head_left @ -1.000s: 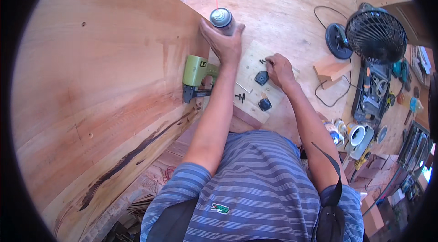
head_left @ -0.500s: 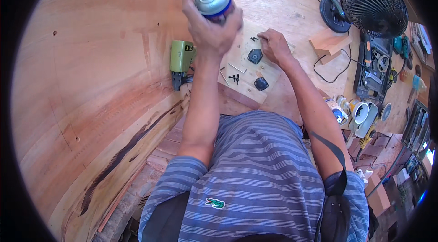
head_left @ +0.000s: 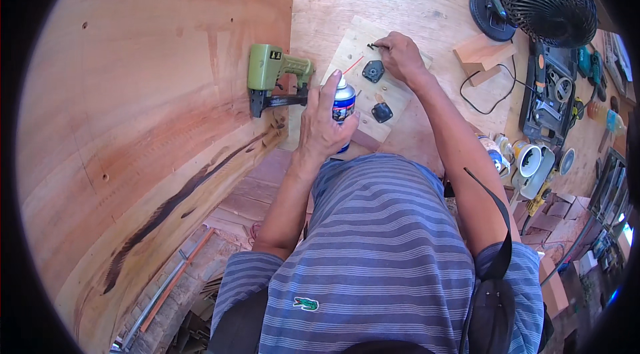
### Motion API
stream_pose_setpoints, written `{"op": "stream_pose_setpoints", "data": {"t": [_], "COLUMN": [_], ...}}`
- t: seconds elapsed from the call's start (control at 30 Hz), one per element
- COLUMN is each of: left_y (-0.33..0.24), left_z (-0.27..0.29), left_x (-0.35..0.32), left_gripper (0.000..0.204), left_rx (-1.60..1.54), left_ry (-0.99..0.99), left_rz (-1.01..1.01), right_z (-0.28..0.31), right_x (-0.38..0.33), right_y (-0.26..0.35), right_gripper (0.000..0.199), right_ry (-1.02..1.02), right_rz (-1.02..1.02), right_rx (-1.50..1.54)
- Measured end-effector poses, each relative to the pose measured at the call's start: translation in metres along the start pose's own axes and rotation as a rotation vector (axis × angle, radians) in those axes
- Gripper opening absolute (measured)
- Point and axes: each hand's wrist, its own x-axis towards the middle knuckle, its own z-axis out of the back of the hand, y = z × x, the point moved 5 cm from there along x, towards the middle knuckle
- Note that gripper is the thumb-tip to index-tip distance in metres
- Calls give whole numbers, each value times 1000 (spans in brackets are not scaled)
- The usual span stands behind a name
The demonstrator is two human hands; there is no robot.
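My left hand [head_left: 319, 129] is wrapped round a blue spray can [head_left: 345, 109] with a white nozzle, its index finger on top. A thin red straw [head_left: 353, 65] runs from the nozzle toward the far right. At the far side of a pale wooden board [head_left: 355, 33], the fingertips of my right hand [head_left: 403, 61] are closed on a small dark screw [head_left: 372, 45]. Just nearer on the board lies a black flanged part [head_left: 373, 71] with a round centre. Closer to me sits a second black squarish part [head_left: 382, 112]. The can and left hand cover the board's left portion.
A green nail gun [head_left: 267, 71] rests by an upright plywood panel [head_left: 153, 74] at left. On the right stand a black fan [head_left: 547, 4], a wood block [head_left: 481, 57], a looped cable, a black tool case [head_left: 548, 104] and several cups [head_left: 528, 161].
My left hand has brought the spray can down toward me, from the far edge to the board's left side, turning it upright. My right hand stays near the screws.
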Motion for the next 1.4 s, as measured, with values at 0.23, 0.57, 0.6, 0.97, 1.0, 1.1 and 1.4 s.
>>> {"op": "stream_pose_setpoints", "data": {"t": [0.23, 0.57, 0.6, 0.97, 1.0, 1.1, 1.4], "left_y": [-4, 3, 4, 0, 0, 0, 3], "left_z": [-10, -18, -19, -19, -19, -18, -20], "left_x": [13, 16, 16, 19, 19, 18, 17], "left_gripper": [84, 79, 79, 79, 79, 79, 79], "left_rx": [12, 33, 40, 30, 33, 33, 20], "left_ry": [-4, 64, 69, 77, 72, 69, 85], "left_rz": [-30, 20, 22, 23, 18, 24, 33], "right_z": [-4, -7, -7, -6, -6, -5, -5], "right_x": [-1, -1, -1, -1, -1, -1, -2], "right_y": [-5, -5, -5, -4, -4, -1, -2], "right_gripper": [20, 18, 17, 17, 17, 17, 17], "right_ry": [-31, -68, -64, -61, -61, -59, -70], "right_rz": [15, 23, 21, 20, 20, 19, 37], "right_rx": [9, -12, -12, -20, -18, -15, -25]}}
